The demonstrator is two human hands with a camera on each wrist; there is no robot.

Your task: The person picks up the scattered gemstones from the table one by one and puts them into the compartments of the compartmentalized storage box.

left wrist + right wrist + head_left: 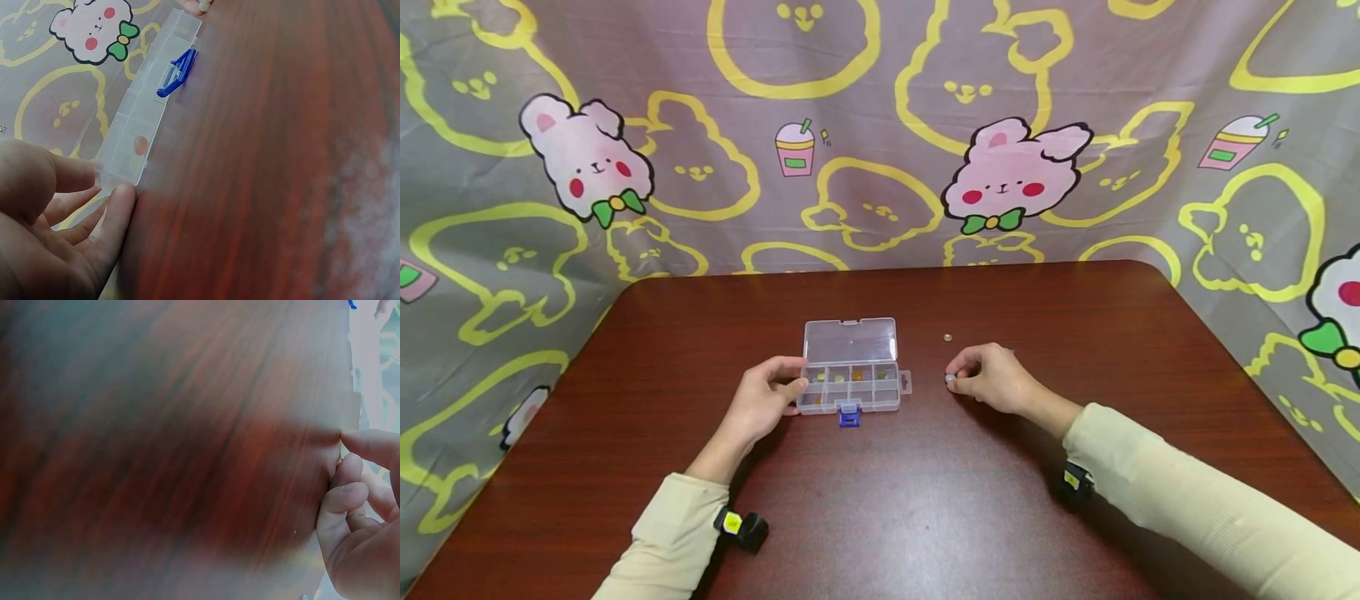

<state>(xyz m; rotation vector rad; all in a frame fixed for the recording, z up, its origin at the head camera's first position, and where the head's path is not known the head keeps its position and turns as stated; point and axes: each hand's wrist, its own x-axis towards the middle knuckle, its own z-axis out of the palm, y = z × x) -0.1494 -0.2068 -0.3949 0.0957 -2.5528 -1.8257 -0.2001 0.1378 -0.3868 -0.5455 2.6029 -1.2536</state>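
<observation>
- Plastic box [874,407] is sitting on our reddish-brown surface [880,508], its clear lid [851,342] standing open on the far side and its blue latch [849,417] jutting out from the near wall.
- Our left grip [763,398] is pinching the left end of that box, thumb and fingers closing on the corner.
- Our right grip [997,381], off to the right of the box, is pinching a small pale piece [951,378] between thumb and fingertips, just over or touching the surface; we are not managing to tell which.
- Four little pieces are lying in the far row of compartments: we are seeing a yellowish one [820,377], a whitish one [838,379], an orange one [857,376] and a green one [882,375].
- One orange oval [140,145] is resting in the near-row compartment closest to our left grip.
- Beyond our right grip, a small tan piece [947,337] is lying loose on the surface.
- Behind everything, a rabbit-patterned cloth [865,208] is hanging.
</observation>
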